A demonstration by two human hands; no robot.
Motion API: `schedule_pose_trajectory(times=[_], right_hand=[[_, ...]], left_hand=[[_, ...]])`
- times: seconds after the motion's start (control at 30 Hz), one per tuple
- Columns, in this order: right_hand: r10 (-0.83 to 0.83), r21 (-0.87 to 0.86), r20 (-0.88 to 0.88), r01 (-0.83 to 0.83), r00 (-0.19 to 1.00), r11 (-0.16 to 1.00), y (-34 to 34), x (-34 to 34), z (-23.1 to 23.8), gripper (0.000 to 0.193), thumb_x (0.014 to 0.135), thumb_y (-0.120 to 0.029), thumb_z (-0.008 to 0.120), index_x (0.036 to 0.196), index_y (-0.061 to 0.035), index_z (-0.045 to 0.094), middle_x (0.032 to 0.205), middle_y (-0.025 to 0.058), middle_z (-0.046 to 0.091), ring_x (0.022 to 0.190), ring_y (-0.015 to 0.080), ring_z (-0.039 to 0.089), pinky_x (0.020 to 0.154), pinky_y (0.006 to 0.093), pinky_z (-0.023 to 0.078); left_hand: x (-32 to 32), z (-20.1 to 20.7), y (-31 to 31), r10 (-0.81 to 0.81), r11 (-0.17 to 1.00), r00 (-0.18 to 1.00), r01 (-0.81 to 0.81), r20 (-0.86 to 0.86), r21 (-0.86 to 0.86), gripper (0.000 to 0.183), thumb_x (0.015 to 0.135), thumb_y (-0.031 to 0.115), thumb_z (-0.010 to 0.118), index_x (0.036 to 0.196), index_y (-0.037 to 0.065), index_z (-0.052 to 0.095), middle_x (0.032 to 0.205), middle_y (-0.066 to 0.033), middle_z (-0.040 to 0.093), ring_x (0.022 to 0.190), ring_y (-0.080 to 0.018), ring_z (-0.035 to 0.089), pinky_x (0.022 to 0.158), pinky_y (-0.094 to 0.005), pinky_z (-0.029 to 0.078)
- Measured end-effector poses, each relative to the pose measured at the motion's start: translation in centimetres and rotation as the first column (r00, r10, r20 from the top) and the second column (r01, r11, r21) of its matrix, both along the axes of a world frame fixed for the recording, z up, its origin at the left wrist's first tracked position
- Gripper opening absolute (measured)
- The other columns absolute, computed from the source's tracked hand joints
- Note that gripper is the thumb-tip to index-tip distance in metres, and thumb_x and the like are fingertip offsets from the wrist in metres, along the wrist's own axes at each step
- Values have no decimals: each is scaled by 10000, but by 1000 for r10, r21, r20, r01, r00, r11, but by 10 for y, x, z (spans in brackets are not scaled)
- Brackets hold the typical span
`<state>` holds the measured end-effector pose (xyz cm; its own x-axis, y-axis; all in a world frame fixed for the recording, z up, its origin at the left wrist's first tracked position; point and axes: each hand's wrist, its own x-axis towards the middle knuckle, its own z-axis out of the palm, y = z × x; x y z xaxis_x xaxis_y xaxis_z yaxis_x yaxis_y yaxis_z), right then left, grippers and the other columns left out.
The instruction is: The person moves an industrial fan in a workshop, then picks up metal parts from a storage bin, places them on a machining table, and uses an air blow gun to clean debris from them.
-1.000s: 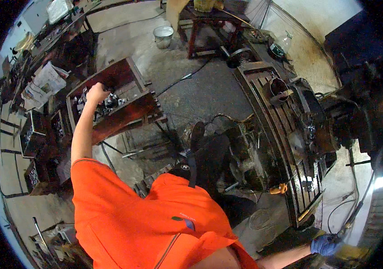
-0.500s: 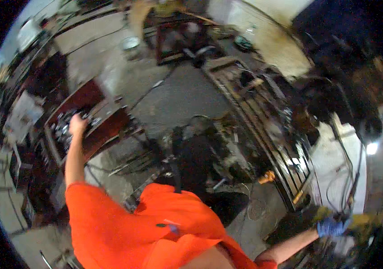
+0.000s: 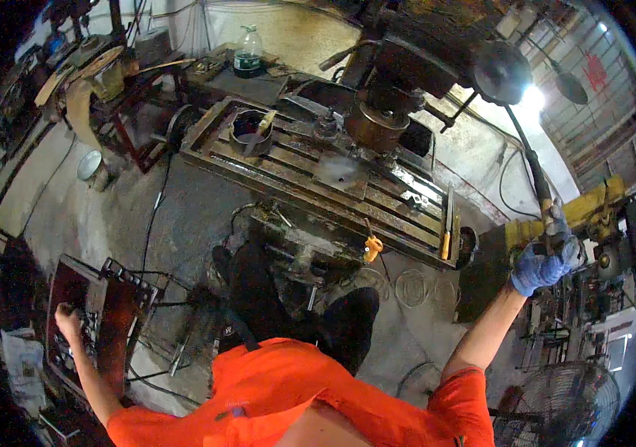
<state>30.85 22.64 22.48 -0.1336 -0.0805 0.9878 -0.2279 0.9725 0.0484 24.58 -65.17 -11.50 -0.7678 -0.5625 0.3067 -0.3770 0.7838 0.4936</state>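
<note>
My bare left hand is over the open reddish-brown drawer-like box at the lower left. Its fingers look curled in, and whatever they may hold is hidden. Small shiny metal parts lie in the box beside it. On the right, my right hand wears a blue glove. Its fingers are bent round something greyish at the lower end of a dark lamp arm; I cannot make out what. The arm rises to a round lamp head.
Ahead stands a slotted machine table under a spindle head. It carries a pot with a brush and an orange-handled file. An orange-handled tool hangs at its front edge. A bucket and a fan stand aside.
My view has swung to the right, bringing the machine table to the middle. My left hand is still at the box and my right still by the lamp arm. The blur has gone.
</note>
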Motion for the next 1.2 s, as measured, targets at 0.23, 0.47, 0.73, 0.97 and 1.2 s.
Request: schedule_pose_trajectory(times=[0.23,0.47,0.73,0.97,1.2], right_hand=[[-12,-28,-191,6,982,1000,43,-3,8,231,833,-185,485,786,25,569,848,175,627,748,299,600,702,375,482],[-353,0,-34,353,935,936,64,3,87,348,786,-245,434,918,37,590,940,163,613,863,257,571,830,350,421],[-8,-399,31,19,999,917,13,9,52,481,871,-342,374,1186,9,461,1132,110,535,1018,221,521,876,370,418],[675,-719,592,667,440,196,-21,-15,-288,387,715,-273,695,1034,-63,631,890,49,644,787,117,573,722,283,459],[642,-856,453,503,618,119,-37,-71,-404,376,709,-273,713,1003,-62,613,912,41,634,782,136,574,708,290,448]], left_hand=[[-63,114,85,222,579,838,298,-499,759,184,794,139,654,885,69,510,797,-31,525,665,-140,490,579,-274,407],[-173,110,272,-11,-95,745,663,-667,743,205,820,96,582,983,43,471,919,-75,538,824,-206,555,823,-449,476],[-170,50,460,-253,-442,830,358,-497,823,165,820,25,561,962,31,476,871,-59,535,770,-189,563,739,-434,519],[-173,67,472,-397,-307,774,394,-493,866,263,794,-9,550,1047,-10,479,903,-88,506,800,-207,550,689,-382,525],[-175,89,451,-468,-123,720,521,-512,845,250,799,24,572,1035,6,492,885,-52,506,770,-164,536,625,-341,509]])
